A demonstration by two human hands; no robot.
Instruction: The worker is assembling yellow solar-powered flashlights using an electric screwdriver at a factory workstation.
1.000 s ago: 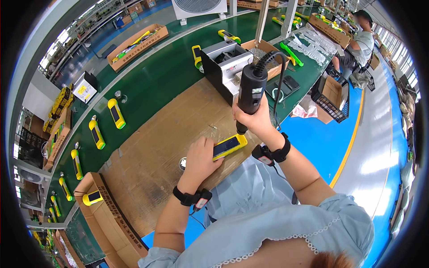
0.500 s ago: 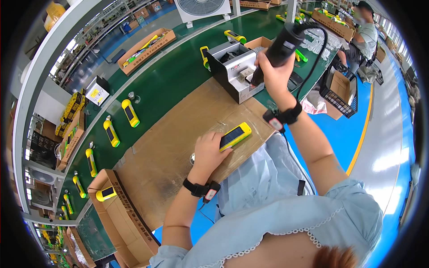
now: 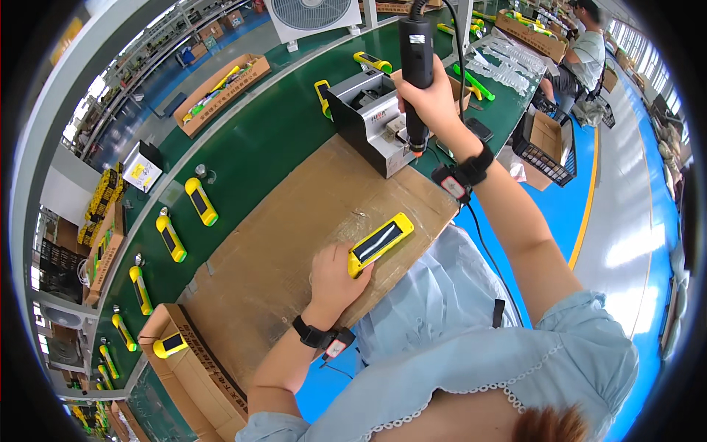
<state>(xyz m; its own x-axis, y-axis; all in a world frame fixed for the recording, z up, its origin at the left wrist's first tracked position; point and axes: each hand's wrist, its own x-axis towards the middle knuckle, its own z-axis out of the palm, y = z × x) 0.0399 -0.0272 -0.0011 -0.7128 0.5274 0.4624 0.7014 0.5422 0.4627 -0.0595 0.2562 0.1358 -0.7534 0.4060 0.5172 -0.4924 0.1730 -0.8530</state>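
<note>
On the brown cardboard mat [image 3: 272,228], a yellow flashlight [image 3: 398,223] with a dark solar panel lies slanted. My left hand [image 3: 333,283] is closed round its near end, holding it against the mat. A black corded electric screwdriver [image 3: 417,51] stands nearly upright in my right hand [image 3: 434,103], whose fingers wrap its barrel. Its orange-ringed tip points down beside the front of a black-and-silver screw feeder [image 3: 361,118], above and beyond the flashlight. Whether a screw sits on the tip is too small to tell.
Several yellow flashlights [image 3: 201,202] lie along the green conveyor [image 3: 254,169] on the left. An open carton [image 3: 193,376] with one flashlight stands near left. A black crate [image 3: 545,147] is at the right on the blue floor. Another person [image 3: 589,59] sits far right.
My right hand has swung the screwdriver from a tilt into the feeder to nearly upright, its tip now out in front of the feeder. My left hand still holds the flashlight; the view has shifted slightly.
</note>
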